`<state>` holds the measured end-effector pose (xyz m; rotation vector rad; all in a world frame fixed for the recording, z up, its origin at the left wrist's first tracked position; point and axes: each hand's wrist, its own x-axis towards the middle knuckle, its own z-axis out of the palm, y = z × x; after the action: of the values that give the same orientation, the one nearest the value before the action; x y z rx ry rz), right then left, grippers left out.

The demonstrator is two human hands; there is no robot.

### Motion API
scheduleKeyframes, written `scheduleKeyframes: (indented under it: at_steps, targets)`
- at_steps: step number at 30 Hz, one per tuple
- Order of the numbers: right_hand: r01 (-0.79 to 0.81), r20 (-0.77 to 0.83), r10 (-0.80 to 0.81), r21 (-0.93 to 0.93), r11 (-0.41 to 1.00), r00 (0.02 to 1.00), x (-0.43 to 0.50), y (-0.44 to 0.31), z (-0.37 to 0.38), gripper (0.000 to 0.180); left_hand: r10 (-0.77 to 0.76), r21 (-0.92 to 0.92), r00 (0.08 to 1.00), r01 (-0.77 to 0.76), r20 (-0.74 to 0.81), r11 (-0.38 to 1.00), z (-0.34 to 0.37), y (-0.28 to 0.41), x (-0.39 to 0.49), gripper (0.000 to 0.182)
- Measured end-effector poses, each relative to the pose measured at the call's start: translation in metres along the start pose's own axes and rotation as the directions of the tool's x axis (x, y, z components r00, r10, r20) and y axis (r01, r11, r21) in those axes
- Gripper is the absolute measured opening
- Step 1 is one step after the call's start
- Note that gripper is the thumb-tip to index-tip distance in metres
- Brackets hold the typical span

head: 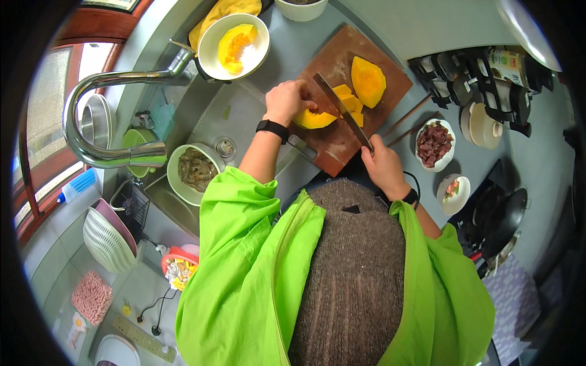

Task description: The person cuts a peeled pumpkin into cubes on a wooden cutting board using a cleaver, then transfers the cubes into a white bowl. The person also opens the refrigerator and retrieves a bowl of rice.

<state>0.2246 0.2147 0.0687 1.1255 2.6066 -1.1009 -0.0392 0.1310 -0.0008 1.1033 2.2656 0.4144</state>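
Observation:
My right hand (380,161) grips the handle of a kitchen knife (339,106), its blade slanting across a wooden cutting board (336,153). Left of the blade, the fingers of my left hand (287,99) rest on a curved pumpkin wedge (316,120). Several cut pumpkin pieces (350,103) lie against the blade's other side. A larger pumpkin chunk (368,82) sits farther right on the board. Another pumpkin slice (234,48) is in a white bowl (206,55) beyond the sink. Part of the wedge is hidden beneath my fingers.
At left, a chrome faucet (73,123) arches over the sink (206,107), where a bowl of shrimp (198,169) stands. On the right counter are a dish of chopped meat (434,144), a small bowl (453,194), a lidded pot (484,126), seasoning containers (462,89) and a wok (506,224).

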Motion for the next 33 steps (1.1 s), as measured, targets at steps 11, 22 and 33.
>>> scheduleKeyframes:
  at_steps: [11, 22, 33]
  targets:
    - [0.009, 0.022, -0.009, -0.025, 1.000, 1.000, 0.003, 0.000, 0.000, 0.020, -0.197, 0.074, 0.975, 0.205, -0.107, 0.976, -0.021, -0.082, -0.054, 0.008]
    - [0.095, 0.047, -0.093, -0.054, 0.994, 0.995, -0.004, 0.000, -0.003, 0.019, -0.428, -0.402, 0.860, 0.300, -0.278, 0.865, 0.053, 0.044, -0.070, 0.062]
    - [-0.017, 0.216, 0.029, -0.058, 0.998, 0.976, -0.001, 0.002, 0.013, 0.017, -0.405, -0.449, 0.793, 0.188, -0.455, 0.874, 0.076, 0.026, -0.072, 0.074]
